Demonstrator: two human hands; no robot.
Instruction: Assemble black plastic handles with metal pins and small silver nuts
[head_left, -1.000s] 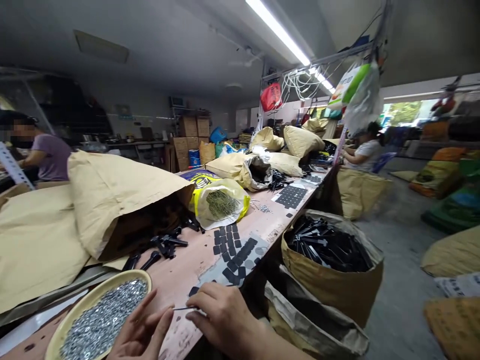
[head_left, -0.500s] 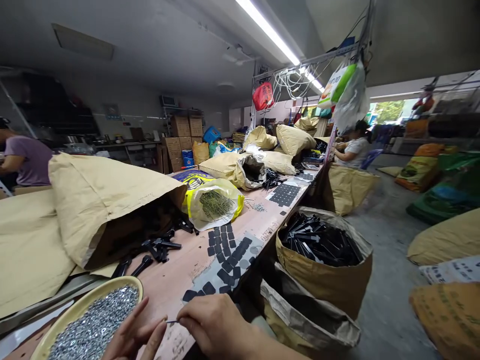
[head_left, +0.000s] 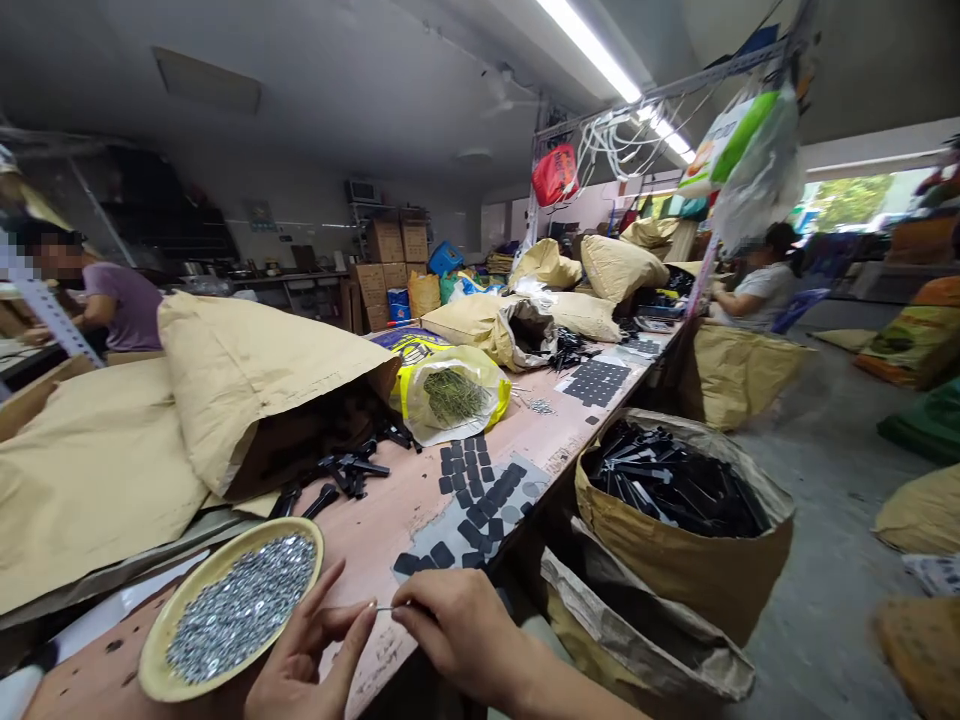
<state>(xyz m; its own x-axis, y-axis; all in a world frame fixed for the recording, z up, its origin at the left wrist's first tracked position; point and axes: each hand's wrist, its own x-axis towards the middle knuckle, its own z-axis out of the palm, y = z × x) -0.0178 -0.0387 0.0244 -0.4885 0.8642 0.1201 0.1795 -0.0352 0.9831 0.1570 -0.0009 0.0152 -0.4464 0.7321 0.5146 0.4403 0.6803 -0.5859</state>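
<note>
Low in the view, my right hand (head_left: 457, 630) pinches one end of a thin metal rod (head_left: 384, 608) between thumb and bent fingers. My left hand (head_left: 315, 640) is closed on the rod's other end with thumb and index fingertips, while another finger points up. Whatever small piece may sit at the left fingertips is too small to make out. Beside my left hand stands a yellow bowl (head_left: 154, 668) full of small shiny metal nuts or washers (head_left: 240, 605). Past my hands, dark rounded pads (head_left: 480, 500) lie in rows on a grey sheet.
Black plastic parts (head_left: 352, 470) spill from a large paper sack (head_left: 270, 350) on the bench (head_left: 375, 520). A yellow-rimmed bag (head_left: 491, 385) holds many thin rods. Right of the bench edge, an open sack (head_left: 697, 570) holds black parts. Two people sit farther off, left and right.
The view has turned left, so the whole scene sits farther right and the bowl shows fully. Both hands keep their pinch on the rod.
</note>
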